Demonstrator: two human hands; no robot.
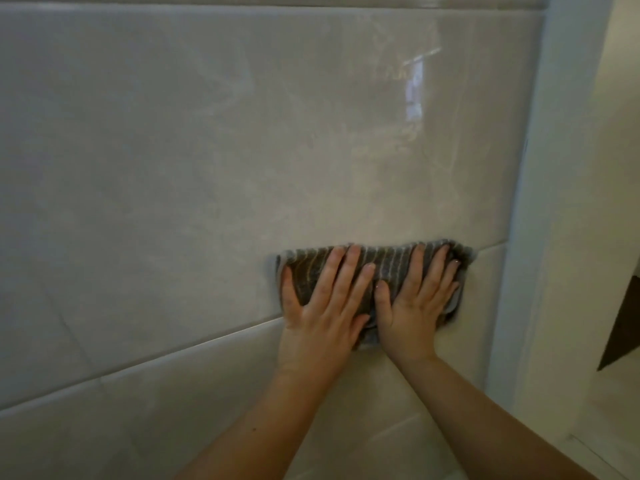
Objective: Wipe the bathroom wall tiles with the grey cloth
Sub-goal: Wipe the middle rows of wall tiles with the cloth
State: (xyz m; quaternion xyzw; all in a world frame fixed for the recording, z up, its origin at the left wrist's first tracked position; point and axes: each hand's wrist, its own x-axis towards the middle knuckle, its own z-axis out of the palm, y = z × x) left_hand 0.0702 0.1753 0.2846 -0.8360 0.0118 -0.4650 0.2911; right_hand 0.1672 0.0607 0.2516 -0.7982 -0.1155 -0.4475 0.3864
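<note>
A grey ribbed cloth (388, 263) lies flat against the glossy beige wall tiles (207, 150), low on the right side of a large tile. My left hand (325, 299) presses on the cloth's left half with straight, spread fingers. Beside it, my right hand (415, 299) presses the right half the same way, thumbs nearly touching. The cloth's lower part is hidden under both palms. A grout line (138, 365) runs just below my hands.
A pale vertical trim or corner edge (526, 202) bounds the tiled wall just right of the cloth. Beyond it is a cream wall with a dark angular object (620, 327) at the far right. Tiles stretch wide to the left and above.
</note>
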